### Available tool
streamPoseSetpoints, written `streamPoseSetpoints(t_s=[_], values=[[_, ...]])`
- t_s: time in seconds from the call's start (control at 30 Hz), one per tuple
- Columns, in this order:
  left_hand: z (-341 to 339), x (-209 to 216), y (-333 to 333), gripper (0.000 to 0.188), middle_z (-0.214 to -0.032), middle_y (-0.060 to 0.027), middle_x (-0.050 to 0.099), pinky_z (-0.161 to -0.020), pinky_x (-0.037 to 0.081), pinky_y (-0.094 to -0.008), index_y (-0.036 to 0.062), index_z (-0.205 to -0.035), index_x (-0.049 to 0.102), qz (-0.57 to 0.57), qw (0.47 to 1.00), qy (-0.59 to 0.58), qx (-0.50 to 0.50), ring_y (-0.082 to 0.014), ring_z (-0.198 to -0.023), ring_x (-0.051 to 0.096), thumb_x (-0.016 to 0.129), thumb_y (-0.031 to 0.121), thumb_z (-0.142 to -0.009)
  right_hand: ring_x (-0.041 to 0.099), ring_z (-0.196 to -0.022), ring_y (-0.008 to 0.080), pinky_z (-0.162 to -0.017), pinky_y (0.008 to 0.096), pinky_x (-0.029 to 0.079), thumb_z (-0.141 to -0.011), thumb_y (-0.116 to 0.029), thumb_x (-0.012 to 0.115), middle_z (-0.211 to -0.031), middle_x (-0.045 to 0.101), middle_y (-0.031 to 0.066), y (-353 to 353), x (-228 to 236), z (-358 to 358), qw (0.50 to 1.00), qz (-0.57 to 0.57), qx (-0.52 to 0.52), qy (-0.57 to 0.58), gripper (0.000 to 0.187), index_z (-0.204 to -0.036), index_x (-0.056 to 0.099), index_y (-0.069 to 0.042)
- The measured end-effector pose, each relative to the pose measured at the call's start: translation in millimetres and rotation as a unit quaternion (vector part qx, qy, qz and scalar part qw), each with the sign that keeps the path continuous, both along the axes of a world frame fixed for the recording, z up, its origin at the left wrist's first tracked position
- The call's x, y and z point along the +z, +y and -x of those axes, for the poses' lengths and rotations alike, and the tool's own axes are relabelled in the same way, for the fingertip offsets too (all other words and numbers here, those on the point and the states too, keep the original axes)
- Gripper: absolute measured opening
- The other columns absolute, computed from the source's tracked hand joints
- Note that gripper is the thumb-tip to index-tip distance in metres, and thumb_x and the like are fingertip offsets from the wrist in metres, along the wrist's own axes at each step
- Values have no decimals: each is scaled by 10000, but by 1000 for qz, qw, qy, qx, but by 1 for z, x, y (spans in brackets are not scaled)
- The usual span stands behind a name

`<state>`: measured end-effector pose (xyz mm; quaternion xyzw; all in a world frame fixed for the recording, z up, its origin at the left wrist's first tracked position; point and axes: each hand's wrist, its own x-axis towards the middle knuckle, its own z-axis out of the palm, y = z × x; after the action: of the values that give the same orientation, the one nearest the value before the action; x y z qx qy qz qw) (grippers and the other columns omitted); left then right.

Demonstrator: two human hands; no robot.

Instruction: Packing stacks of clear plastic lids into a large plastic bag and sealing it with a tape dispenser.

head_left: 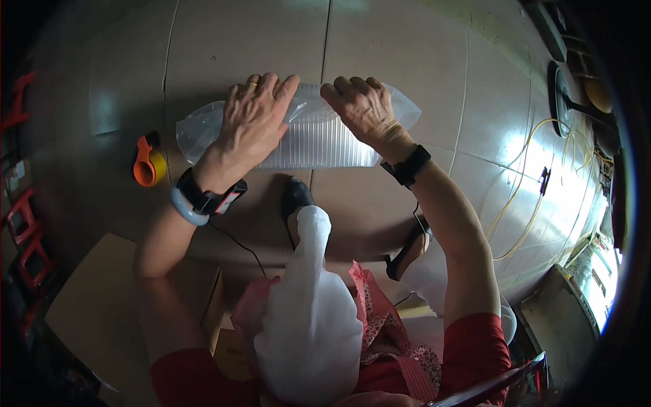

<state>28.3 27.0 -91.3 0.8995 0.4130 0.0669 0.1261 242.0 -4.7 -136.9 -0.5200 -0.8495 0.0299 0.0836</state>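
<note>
A clear plastic bag (400, 112) lies across the tiled floor, around a row of clear, finely ribbed pieces (319, 146) whose kind I cannot tell. My left hand (254, 119) rests over the bag's left part, fingers curled over its far edge. Closer to the right end, my right hand (366, 108) is closed on the same far edge, knuckles up. The fingertips of both hands are partly hidden. Loose film sticks out at either end of the bag. Left of it sits an orange tape dispenser (143, 163) with a yellow roll.
An open cardboard box (108, 292) stands at the lower left. Red plastic frames (28, 237) line the far left. A pale yellow cord (500, 234) loops over the floor at right, near a round dark stand base (559, 102). My shoe (296, 195) is just behind the bag.
</note>
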Motion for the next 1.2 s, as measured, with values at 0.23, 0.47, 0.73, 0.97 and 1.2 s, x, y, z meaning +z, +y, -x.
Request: streamPoseSetpoints(t_s=[0.23,0.47,0.73,0.97,1.2], values=[[8,-58,25,189,-878,-101,582,-668,537,-379,59,-974,521,-75,994,-21,-81,-271,-810,630,565,-5,-801,578,-1033,233,-806,402,497,-785,-283,734,-1098,556,76,-22,25,11,974,226,-8,36,550,-1262,488,-165],[22,-69,27,212,-820,-52,534,-651,525,-327,91,-942,501,-207,964,-55,-161,-215,-761,603,628,58,-774,641,-846,225,-705,398,542,-840,-166,678,-991,586,54,-18,-2,-3,984,168,-65,-7,442,-1222,457,-154],[62,-49,-1,294,-959,-32,524,-767,511,-333,139,-1013,571,-133,957,-67,-250,-220,-928,573,659,60,-744,592,-772,146,-591,286,551,-759,-51,633,-882,497,10,-34,-17,-29,996,-38,80,17,255,-948,508,-169],[82,-60,0,114,-911,-23,533,-762,502,-334,111,-858,589,-161,944,10,-289,-197,-901,554,611,129,-747,543,-1077,173,-864,357,520,-800,-67,647,-1132,509,13,-58,-9,-54,971,101,212,-38,471,-1238,550,-210],[95,-59,-15,219,-969,-71,573,-790,497,-382,36,-863,613,29,981,-81,-173,-266,-887,571,742,56,-687,570,-1039,183,-770,346,555,-786,-235,728,-1102,531,16,-72,-23,-73,978,177,102,34,321,-1070,600,-157]])
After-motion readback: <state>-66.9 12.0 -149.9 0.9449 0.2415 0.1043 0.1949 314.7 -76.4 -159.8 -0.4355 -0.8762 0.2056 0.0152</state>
